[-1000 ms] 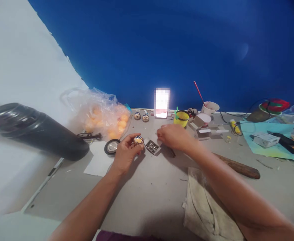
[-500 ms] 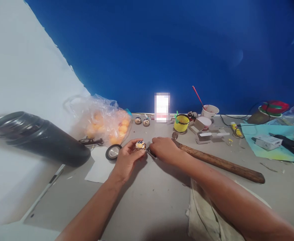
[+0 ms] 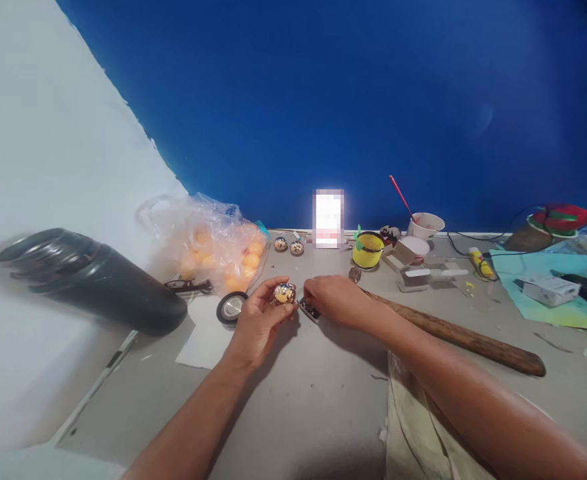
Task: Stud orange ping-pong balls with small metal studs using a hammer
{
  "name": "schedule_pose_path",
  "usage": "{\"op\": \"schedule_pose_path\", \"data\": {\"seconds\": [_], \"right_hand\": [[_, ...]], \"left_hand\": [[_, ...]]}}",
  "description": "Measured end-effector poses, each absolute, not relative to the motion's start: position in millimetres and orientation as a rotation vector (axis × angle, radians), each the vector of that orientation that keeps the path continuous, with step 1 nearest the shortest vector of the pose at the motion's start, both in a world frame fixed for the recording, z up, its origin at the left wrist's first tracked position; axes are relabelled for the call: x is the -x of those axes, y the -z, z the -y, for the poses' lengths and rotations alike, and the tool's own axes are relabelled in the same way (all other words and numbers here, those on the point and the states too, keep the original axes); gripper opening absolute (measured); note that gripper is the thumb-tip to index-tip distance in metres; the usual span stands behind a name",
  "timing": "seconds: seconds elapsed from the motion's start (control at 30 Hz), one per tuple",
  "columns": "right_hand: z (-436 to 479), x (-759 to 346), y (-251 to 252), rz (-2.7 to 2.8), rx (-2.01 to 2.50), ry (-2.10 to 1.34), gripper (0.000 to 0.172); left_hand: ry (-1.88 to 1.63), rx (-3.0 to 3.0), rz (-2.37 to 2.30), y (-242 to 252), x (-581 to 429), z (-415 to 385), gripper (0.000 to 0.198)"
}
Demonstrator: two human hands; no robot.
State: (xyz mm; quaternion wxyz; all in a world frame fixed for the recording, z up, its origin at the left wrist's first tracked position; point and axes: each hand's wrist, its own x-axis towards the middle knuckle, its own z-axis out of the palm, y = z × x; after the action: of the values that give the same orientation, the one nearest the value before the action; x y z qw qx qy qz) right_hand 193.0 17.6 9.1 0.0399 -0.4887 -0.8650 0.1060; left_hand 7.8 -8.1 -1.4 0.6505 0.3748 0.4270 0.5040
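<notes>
My left hand (image 3: 258,320) grips a small ball (image 3: 284,293) between thumb and fingers. The ball is partly covered in shiny, mirror-like pieces, with yellow-orange surface showing between them. Just to its right, my right hand (image 3: 336,298) is lowered over a small dark tray (image 3: 309,309) that appears to hold shiny bits. Its fingers are bent together and their tips are hidden, so what they pinch cannot be made out. Two similar shiny balls, one (image 3: 280,244) beside the other (image 3: 296,247), sit farther back by the wall.
A hammer (image 3: 458,332) lies under my right forearm, near a cloth (image 3: 418,427). On the left are a dark flask (image 3: 108,280), a round lid (image 3: 233,307) on white paper (image 3: 198,343), and a clear bag of orange balls (image 3: 223,250). A yellow tub (image 3: 367,252) stands behind.
The whole view has shifted slightly, so things sit a little more to the right and lower. My right fingers have moved slightly at the tray, exposing more of it; the left grip is unchanged.
</notes>
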Motion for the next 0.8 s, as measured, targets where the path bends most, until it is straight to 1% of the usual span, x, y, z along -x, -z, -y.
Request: {"op": "schedule_pose_path", "data": {"seconds": [0.1, 0.2, 0.3, 0.4, 0.5, 0.57, 0.67, 0.8], "right_hand": [[-21.7, -196.1, -4.3, 2.443, 1.394, -0.574, 0.013], [-25.5, -198.9, -1.4, 2.157, 1.263, -0.953, 0.007], [-28.5, -199.8, -0.6, 1.800, 1.181, -1.296, 0.018], [-30.8, -199.5, -0.9, 1.396, 1.102, -1.532, 0.030], [-32.4, -199.2, -0.9, 1.114, 0.985, -1.667, 0.042], [-32.8, -199.1, -0.6, 1.018, 0.937, -1.732, 0.046], [-33.0, -199.2, -0.1, 0.940, 0.885, -1.818, 0.047], [-34.2, -199.8, 1.9, 0.862, 0.805, -1.881, 0.044]], "left_hand": [[-1.144, -0.859, -0.971, 0.6, -7.4, 9.1, 0.052], [-1.154, -0.882, -0.964, 0.9, -7.0, 9.3, 0.051], [-1.166, -0.913, -0.963, 2.9, -6.1, 8.9, 0.051], [-1.160, -0.954, -0.992, 5.1, -4.5, 8.9, 0.052], [-1.176, -1.019, -1.036, 5.5, -3.1, 9.9, 0.053], [-1.183, -1.090, -1.082, 4.3, -2.9, 11.0, 0.052], [-1.173, -1.194, -1.170, 1.5, -4.0, 13.0, 0.051], [-1.187, -1.197, -1.216, -0.2, -5.6, 14.5, 0.055]]}}
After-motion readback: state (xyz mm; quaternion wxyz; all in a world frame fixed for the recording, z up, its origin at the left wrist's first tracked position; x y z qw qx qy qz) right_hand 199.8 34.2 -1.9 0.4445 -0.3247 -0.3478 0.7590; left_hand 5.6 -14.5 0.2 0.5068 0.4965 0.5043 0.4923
